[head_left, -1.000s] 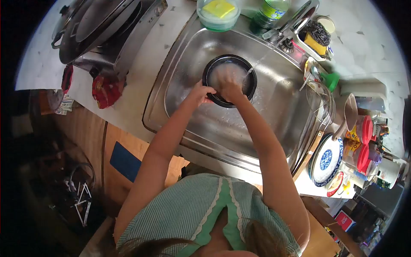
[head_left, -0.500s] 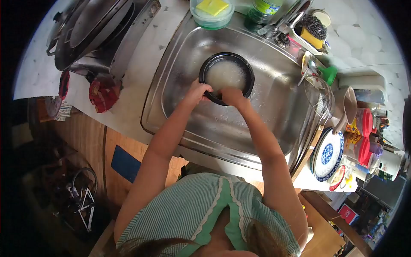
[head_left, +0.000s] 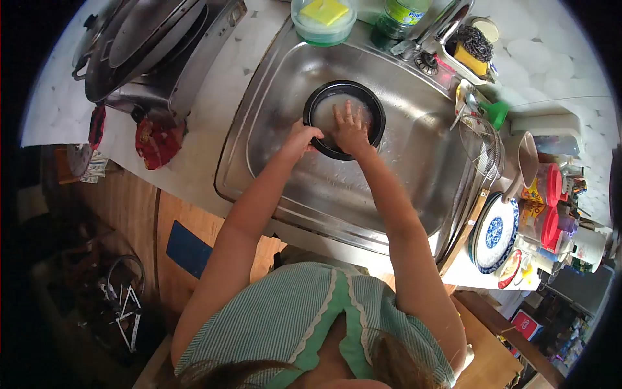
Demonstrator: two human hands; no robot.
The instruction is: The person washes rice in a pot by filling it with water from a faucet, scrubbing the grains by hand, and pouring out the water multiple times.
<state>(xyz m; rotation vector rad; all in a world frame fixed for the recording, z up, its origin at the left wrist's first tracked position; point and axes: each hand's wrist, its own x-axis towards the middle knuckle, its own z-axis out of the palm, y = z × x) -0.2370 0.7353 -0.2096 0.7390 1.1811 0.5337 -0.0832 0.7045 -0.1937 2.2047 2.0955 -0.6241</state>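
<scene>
A round black pot (head_left: 375, 104) stands in the steel sink (head_left: 414, 162), with cloudy whitish liquid (head_left: 327, 107) inside. My left hand (head_left: 302, 139) grips the pot's rim at its near left side, thumb over the edge. My right hand (head_left: 351, 129) is inside the pot, palm down, fingers spread at the liquid's surface. What lies under the liquid cannot be made out. The faucet (head_left: 447, 26) is behind the pot, at the sink's back edge, and no stream falls from it.
Behind the sink are a tub (head_left: 324, 32) with a yellow sponge and a green bottle (head_left: 395, 23). A strainer (head_left: 481, 146), a pan (head_left: 523, 162) and plates (head_left: 494, 233) sit on the right. Large pans (head_left: 139, 39) are at the left.
The water stream seen a second ago has stopped. My right hand, closed and low in the pot half a second ago, has spread its fingers and reached farther in. My left hand keeps its hold.
</scene>
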